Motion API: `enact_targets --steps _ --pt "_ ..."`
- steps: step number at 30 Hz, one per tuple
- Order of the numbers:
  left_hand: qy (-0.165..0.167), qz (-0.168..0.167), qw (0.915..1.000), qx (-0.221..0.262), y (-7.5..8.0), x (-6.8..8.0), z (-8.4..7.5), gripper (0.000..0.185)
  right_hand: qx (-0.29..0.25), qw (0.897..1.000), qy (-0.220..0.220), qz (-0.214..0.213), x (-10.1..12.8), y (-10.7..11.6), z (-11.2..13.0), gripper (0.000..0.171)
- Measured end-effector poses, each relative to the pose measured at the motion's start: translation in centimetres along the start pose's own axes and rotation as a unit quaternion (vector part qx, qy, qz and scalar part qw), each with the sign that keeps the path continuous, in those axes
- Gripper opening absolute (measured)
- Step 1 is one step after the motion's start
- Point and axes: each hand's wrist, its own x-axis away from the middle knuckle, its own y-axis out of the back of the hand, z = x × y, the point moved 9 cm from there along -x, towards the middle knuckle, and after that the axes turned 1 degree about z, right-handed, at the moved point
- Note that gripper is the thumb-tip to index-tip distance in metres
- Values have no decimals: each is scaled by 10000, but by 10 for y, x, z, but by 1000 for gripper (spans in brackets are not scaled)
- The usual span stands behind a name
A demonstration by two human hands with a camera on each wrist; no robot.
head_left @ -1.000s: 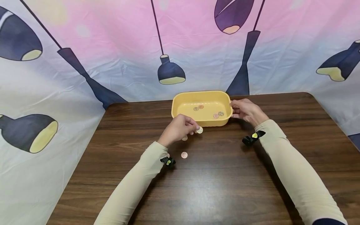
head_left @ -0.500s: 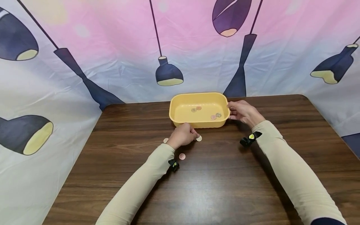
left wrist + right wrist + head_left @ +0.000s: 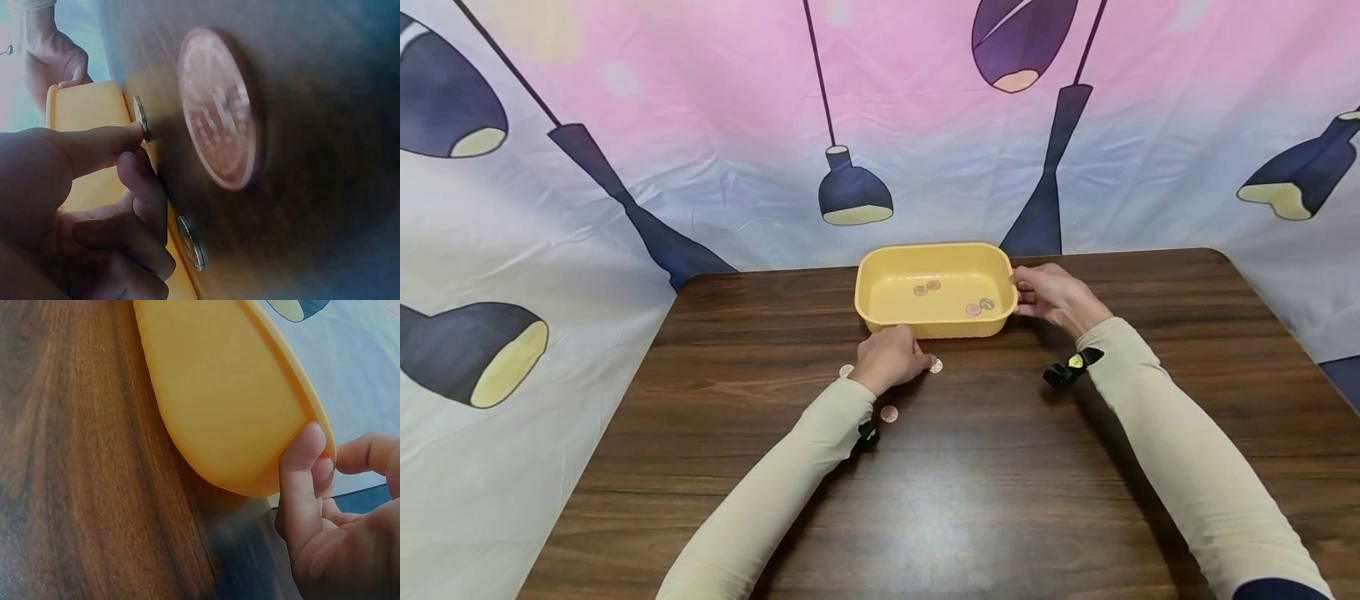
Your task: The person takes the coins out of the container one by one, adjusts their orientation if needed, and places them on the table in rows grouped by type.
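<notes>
A yellow plastic tray stands near the table's far edge with several coins inside. In the right wrist view, my right hand grips the tray's right end, thumb against the wall by the rim. My left hand is low over the table just in front of the tray, palm down. It pinches a gold-coloured coin by its edge at table level; the thumb tip covers part of it. The other fingers curl loosely. A copper coin lies nearer the wrist. Another coin lies left of the hand.
The brown wooden table extends toward the person. Behind it hangs a cloth backdrop printed with lamps, close to the tray. A black wrist strap hangs below the right sleeve.
My left hand has lowered from just above the table, bringing the gold-coloured coin down to table level. A coin left of the hand has come into view. The right hand keeps its grip on the tray.
</notes>
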Motion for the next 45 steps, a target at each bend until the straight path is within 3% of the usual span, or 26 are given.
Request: enact_targets --steps 7,16,22,27,28,30,34,35,39,45 --pt "16 -136 9999 -73 2 0 -3 54 -11 10000 -21 9 1 2 0 22" --pt "-66 -185 9997 143 1 -1 0 54 45 10000 -23 0 1 2 0 36" --pt "-181 -70 9996 199 1 -1 -1 56 67 10000 -4 -17 0 3 0 26" --pt "-373 139 9987 304 -19 -29 17 55 77 10000 -12 -40 -1 2 -1 28" --pt "-420 182 9984 337 -18 -28 17 54 93 9999 -4 -43 -1 2 -1 28" --pt "-560 298 9971 413 -13 -21 14 52 134 9999 16 -48 -1 1 -1 30" --pt "-885 563 9937 390 14 14 -10 42 176 9998 62 -27 -2 1 0 28" --pt "-999 638 9923 367 17 17 -13 40 177 9998 70 -18 -2 1 0 27" --pt "-1306 703 9884 340 34 21 -20 38 171 9998 99 12 -1 2 1 22" --pt "-1267 188 9883 828 72 9 -20 34 227 9996 126 58 -1 1 2 23"
